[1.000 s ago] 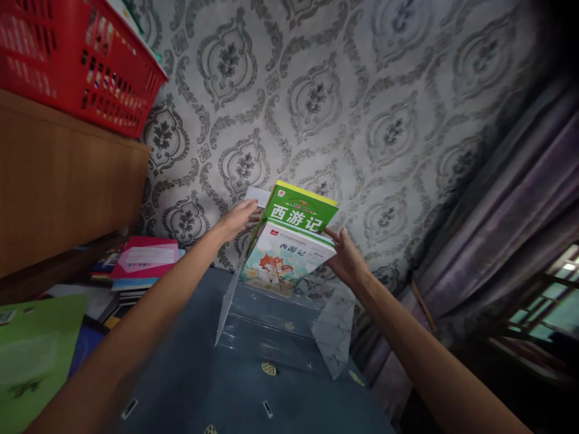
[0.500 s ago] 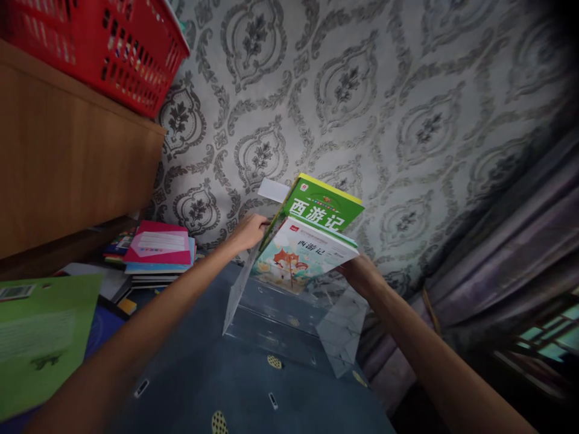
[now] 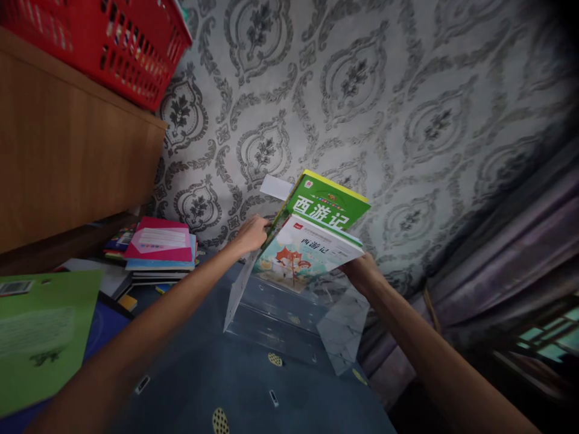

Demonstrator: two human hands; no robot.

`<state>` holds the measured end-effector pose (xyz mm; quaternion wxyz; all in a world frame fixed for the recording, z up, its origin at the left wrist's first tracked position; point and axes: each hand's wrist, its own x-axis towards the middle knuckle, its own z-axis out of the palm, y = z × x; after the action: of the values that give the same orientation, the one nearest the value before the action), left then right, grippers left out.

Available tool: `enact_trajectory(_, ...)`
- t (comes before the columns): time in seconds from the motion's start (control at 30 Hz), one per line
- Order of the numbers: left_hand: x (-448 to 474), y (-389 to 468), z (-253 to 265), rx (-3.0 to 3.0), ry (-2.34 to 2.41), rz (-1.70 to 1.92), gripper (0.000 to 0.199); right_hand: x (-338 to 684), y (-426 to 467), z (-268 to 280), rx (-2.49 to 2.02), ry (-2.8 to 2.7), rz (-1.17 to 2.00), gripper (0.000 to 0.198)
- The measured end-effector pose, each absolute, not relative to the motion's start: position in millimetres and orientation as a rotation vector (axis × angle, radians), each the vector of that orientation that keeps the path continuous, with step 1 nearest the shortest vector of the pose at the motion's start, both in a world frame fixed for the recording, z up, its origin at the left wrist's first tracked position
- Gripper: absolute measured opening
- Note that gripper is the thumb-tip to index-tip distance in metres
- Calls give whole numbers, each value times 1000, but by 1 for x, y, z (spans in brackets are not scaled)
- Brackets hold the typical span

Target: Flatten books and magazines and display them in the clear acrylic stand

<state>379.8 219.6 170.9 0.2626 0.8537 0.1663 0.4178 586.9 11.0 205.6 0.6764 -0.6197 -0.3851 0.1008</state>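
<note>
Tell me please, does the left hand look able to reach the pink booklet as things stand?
Probably yes: the pink booklet lies uncovered, nothing visible stands between, and the left hand would need only to leave the books and swing left.

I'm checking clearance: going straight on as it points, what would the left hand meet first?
Most likely the left edge of the propped books; the left hand seems to touch it, though depth is unclear.

The book rack (image 3: 344, 334) is of clear plastic, smooth and glossy. The white storybook (image 3: 289, 259) and the green storybook (image 3: 337, 191) have smooth paper covers. The basket (image 3: 156, 69) is of shiny red plastic. The cabinet (image 3: 76, 144) looks wooden, rather matt; the curtain (image 3: 511, 241) is folded cloth.
</note>
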Motion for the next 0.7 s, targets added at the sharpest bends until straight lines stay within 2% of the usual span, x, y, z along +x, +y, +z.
enact_trajectory(0.7,375,210,179,2432,492,1048,42,596,23,207,-1453,-867,257,33)
